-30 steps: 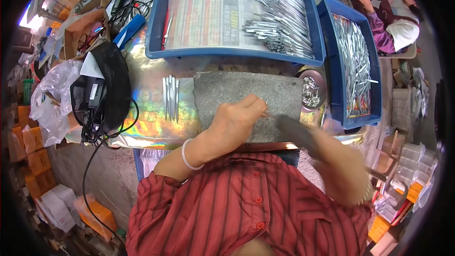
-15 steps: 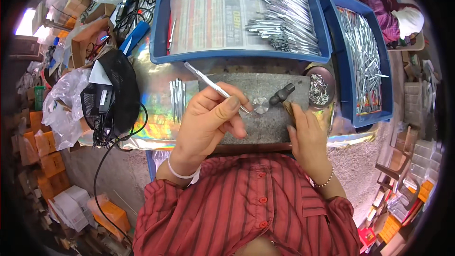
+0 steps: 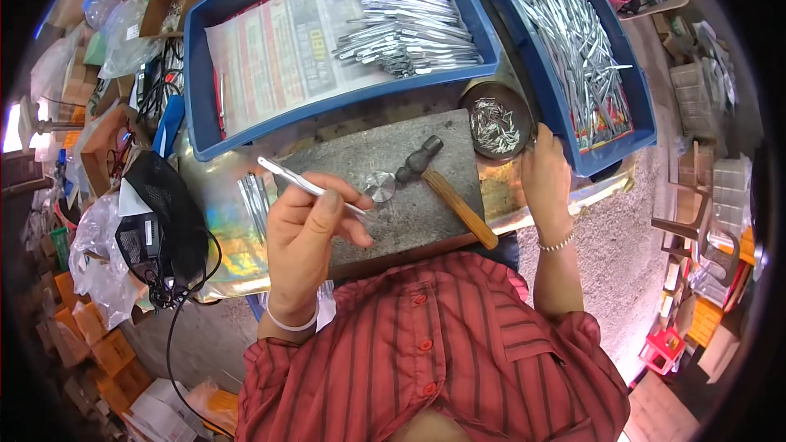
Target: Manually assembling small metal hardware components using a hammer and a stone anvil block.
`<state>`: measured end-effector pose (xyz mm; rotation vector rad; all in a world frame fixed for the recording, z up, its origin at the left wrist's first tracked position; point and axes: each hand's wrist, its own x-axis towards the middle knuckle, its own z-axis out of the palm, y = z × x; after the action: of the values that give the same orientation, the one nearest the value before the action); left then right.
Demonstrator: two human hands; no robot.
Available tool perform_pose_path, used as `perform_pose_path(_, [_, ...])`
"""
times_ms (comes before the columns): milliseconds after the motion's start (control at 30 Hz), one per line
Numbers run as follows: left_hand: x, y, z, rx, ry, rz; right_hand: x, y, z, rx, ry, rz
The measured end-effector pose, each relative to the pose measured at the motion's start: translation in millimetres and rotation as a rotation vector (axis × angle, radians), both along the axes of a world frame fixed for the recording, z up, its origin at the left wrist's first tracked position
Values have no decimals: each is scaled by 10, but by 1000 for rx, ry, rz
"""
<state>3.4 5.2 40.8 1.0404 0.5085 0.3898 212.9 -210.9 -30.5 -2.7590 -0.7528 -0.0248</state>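
Note:
My left hand [image 3: 307, 233] pinches a slim silver metal rod [image 3: 288, 175] with a flattened end, held slanting above a dark metal slab [image 3: 409, 229]. The rod's lower tip is close to a round shiny disc [image 3: 380, 187] on the slab. Beside the disc rests a ball-peen hammer [image 3: 458, 206], its wooden handle toward me and untouched. My right hand [image 3: 546, 178] is at the right rim of a round dark bowl [image 3: 469, 100] containing small silver pieces [image 3: 494, 126]. Its fingers are bent together; whatever is between their tips is hidden.
A large blue tray [image 3: 344, 98] with stacked silver rods [image 3: 409, 16] stands behind the slab. Another blue tray [image 3: 577, 165], full of rods, is at the right. Several rods [image 3: 254, 200] lie left of the slab, near a black mesh bag [image 3: 168, 205] with cables.
My right hand has left the hammer and moved right to the bowl's rim, exposing the wooden handle. My left hand still holds the rod over the slab. The view has turned and shifted.

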Motion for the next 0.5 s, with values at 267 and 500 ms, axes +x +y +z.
perform_pose_path(267, [36,23,5,-69,79,-91,-200,-183,88,-33,41,49])
perform_pose_path(500, [-2,27,-103,49,92,-248,-529,-268,927,427,411,120])
